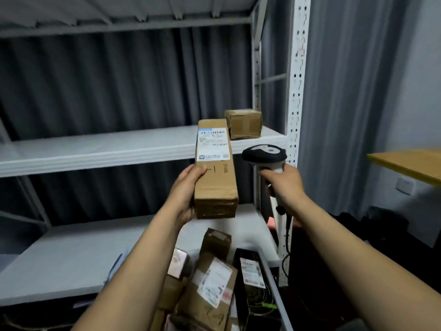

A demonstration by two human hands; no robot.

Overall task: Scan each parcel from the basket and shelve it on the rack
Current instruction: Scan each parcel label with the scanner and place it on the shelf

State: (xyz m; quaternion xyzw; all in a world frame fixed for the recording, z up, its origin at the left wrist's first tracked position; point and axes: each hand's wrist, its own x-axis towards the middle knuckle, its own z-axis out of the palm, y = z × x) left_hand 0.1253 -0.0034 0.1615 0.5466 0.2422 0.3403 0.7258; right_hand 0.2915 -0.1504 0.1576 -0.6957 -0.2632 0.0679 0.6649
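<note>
Here, from the person's own viewpoint, the left hand (188,189) grips a long cardboard parcel (216,180) by its near end, thumb on top and fingers curled underneath. It holds the parcel up in front of a white metal rack (296,91). The parcel points away from the viewer, and a white shipping label covers the far half of its top face. Its far end overlaps the front edge of the middle shelf (95,149); it is hard to tell whether it rests there or hangs just above.

Just to the right, the right hand (285,185) is wrapped around the handle of a handheld scanner (263,155). The scanner's dark and white head sits beside the label, not touching the parcel.

At the far right of the middle shelf, a small brown box (243,124) stands next to the perforated upright. Nearest the viewer, at the bottom, a basket (274,290) holds several more labelled parcels (210,283). A grey curtain (107,80) hangs behind the rack.
</note>
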